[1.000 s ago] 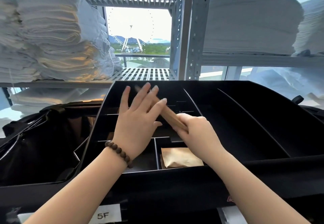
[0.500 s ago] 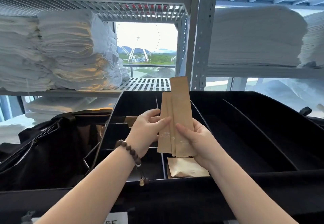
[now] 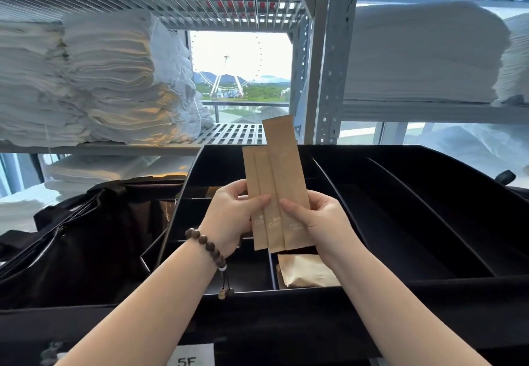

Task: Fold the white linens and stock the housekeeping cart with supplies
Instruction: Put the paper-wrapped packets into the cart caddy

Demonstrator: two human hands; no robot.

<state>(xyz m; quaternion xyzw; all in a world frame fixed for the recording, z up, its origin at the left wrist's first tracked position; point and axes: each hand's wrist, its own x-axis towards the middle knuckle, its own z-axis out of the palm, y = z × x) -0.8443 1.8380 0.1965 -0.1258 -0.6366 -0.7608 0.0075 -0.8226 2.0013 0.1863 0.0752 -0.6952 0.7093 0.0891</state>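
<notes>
Fanning upright now, three brown packets (image 3: pixel 282 182) are up off the cart tray (image 3: pixel 429 288), left hand (image 3: pixel 229 216) and right hand (image 3: pixel 317 222) both pinching them; sorting before stocking, likely.

matt brown paper sachets (image 3: pixel 276 194)

Hotel housekeeping linen store. Landmark: black compartmented cart tray (image 3: pixel 429 288), which bore a "5F" label (image 3: pixel 190 361) below its front edge. Behind it stood grey perforated-steel shelving (image 3: pixel 333 65), loaded with folded white linens (image 3: pixel 114 79) to the left rear and a second linen stack (image 3: pixel 415 56) to the right rear. A black bag (image 3: pixel 71 236) hung at its left side. A brown paper packet (image 3: pixel 306 272) lay in its near compartment
</notes>
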